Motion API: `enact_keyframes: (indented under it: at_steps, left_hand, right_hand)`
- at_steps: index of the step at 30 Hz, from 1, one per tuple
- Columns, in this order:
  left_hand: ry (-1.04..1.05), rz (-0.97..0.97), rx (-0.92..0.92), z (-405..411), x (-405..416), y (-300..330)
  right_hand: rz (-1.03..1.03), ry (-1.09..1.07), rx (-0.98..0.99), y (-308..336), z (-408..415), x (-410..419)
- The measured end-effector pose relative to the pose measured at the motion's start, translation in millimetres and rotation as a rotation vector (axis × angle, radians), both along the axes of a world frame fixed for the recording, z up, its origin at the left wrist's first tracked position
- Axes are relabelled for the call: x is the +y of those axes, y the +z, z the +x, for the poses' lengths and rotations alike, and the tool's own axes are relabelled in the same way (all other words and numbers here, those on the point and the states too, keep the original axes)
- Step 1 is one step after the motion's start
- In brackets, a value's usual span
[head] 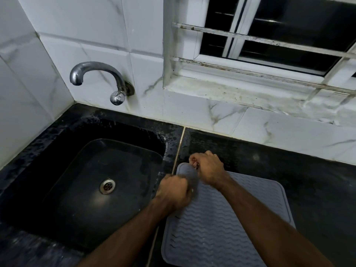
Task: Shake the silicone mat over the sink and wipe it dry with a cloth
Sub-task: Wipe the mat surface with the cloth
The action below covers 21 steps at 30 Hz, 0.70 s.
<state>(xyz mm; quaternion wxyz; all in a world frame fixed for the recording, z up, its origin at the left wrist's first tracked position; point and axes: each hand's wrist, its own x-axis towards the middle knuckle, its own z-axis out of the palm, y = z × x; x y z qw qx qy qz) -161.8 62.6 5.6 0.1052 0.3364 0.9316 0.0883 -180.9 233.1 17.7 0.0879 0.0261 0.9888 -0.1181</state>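
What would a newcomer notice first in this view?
Two bare hands, left hand and right hand, grip the far left corner of a grey wavy-ribbed silicone mat lying on the black stone counter. Left of it sits a black rectangular sink, under a curved chrome wall tap.

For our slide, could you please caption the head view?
Both hands lift the grey silicone mat's corner beside the black sink.

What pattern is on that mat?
Grey silicone mat with raised wavy ridges, seen in the head view.
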Motion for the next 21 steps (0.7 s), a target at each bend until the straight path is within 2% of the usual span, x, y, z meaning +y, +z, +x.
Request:
enact_keyframes:
  at_steps: [5, 12, 17, 21]
  left_hand:
    - [-0.01, -0.197, -0.115, -17.9, 13.5, -18.8]
    - [-0.012, -0.41, -0.018, -17.7, 26.8, -20.4]
    - [-0.015, -0.439, -0.001, -21.3, 35.1, -5.7]
    - [-0.019, -0.42, -0.003, -24.8, 45.1, 7.7]
  right_hand:
    - [0.014, 0.105, 0.007, -7.6, 4.8, -0.5]
    - [0.09, 0.114, -0.011, -3.9, 7.9, 8.2]
    - [0.05, -0.01, -0.066, 2.5, 15.5, 26.4]
    - [0.043, 0.038, -0.077, 3.5, 5.8, 5.1]
